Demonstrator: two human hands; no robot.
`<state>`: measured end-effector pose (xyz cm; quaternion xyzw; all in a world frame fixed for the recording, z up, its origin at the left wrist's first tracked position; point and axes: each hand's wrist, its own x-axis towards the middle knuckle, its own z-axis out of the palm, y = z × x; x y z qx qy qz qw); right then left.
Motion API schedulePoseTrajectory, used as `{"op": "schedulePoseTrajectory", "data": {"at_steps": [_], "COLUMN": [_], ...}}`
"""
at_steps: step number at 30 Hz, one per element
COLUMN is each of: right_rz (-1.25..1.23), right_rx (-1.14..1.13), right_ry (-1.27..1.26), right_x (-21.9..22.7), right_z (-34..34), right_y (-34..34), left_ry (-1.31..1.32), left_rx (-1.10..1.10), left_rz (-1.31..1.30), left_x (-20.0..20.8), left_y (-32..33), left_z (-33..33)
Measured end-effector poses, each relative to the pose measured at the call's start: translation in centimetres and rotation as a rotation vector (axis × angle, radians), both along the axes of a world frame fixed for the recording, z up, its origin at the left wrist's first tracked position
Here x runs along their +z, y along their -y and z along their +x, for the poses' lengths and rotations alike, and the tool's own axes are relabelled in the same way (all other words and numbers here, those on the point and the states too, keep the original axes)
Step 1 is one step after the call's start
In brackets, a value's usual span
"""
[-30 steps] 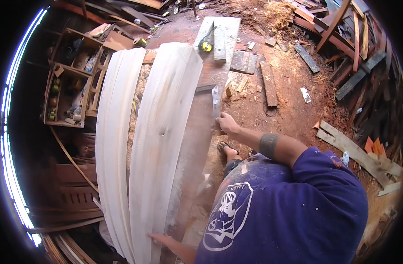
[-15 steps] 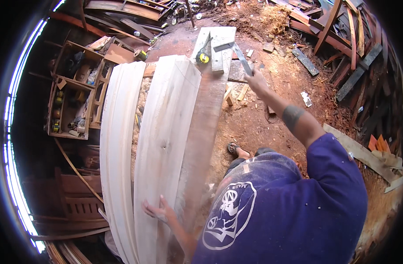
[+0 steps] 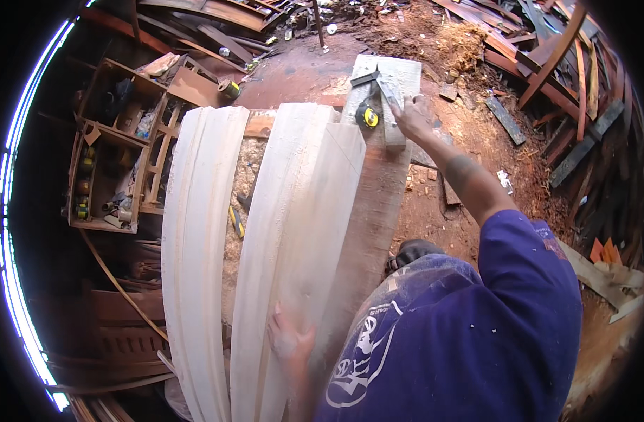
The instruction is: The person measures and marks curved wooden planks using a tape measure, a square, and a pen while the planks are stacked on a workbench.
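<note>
My right hand (image 3: 412,118) reaches far forward and grips the metal blade of a try square (image 3: 387,89), whose dark stock points left. The square is over the end of the bench plank (image 3: 406,67), by a short wood block (image 3: 394,133). Just left of the block sits a yellow-and-black tape measure (image 3: 368,117). Close to my body, my left hand (image 3: 292,339) lies on a pale moulded board (image 3: 287,204), fingers apart. A thin slanting line shows near that board's far end.
A second moulded board (image 3: 199,211) lies parallel on the left, with a yellow-handled tool (image 3: 236,221) in the gap. Wooden shelves (image 3: 104,228) with tools stand further left. Scrap timber (image 3: 589,133) is piled at the right, and offcuts (image 3: 506,119) lie on the floor.
The whole view has shifted, so the boards appear further right. Against the bench, my right hand and the try square have moved leftward and away. My left hand stays on the board.
</note>
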<state>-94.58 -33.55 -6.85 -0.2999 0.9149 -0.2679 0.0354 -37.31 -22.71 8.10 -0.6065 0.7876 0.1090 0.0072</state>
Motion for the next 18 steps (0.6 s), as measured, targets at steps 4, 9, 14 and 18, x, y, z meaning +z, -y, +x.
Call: {"op": "schedulePoseTrajectory", "data": {"at_steps": [4,9,14,18], "right_rz": [-0.543,-0.652,-0.584,-0.669], "right_rx": [0.384,0.689,0.992,1.033], "right_ry": [0.394,0.856,1.097,1.136], "right_x": [1.6,-0.7,-0.2,2.8], "right_z": [1.5,4.1,6.5,7.8], "right_y": [-0.1,3.5,7.2,8.0], "left_ry": [0.048,0.001,0.102,0.089], "left_rx": [-0.165,-0.076,-0.042,-0.033], "left_rz": [-0.068,0.045,0.253,0.328], "left_x": [0.7,-0.8,0.9,2.3], "left_y": [2.4,6.3,7.7,9.0], "left_z": [-5.1,-9.3,-8.5,-8.6]}}
